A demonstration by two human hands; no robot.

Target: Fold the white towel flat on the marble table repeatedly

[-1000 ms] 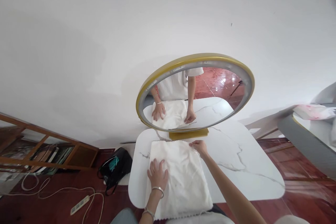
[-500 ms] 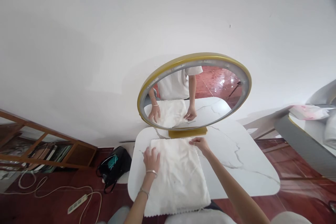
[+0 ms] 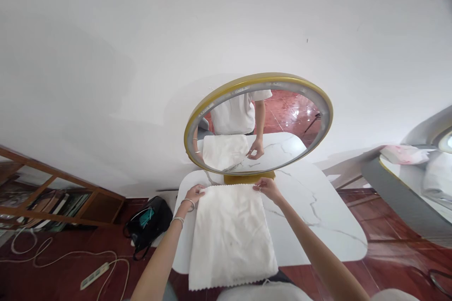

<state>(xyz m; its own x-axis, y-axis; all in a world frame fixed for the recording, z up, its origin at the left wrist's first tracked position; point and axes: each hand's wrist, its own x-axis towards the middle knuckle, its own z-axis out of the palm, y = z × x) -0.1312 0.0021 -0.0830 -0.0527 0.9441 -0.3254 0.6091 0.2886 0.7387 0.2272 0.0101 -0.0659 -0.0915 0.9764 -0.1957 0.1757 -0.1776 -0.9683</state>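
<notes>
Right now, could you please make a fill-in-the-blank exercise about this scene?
The left hand and right hand touch the white, wavy-edged cloth at its two far ____.
The white, grey-veined table carries a round, gold-framed ____.
In the picture, the black bag with straps is to the cloth's ____.

Missing words: corners; mirror; left.

No word, number, brand or sign could be read. Pink-marked packet (image 3: pixel 404 154) at right was too blurred for making out letters. Book-like items (image 3: pixel 70 207) in wooden shelf (image 3: pixel 70 177) at left showed no clear lettering; power strip (image 3: pixel 94 276) was too small for reading.
</notes>
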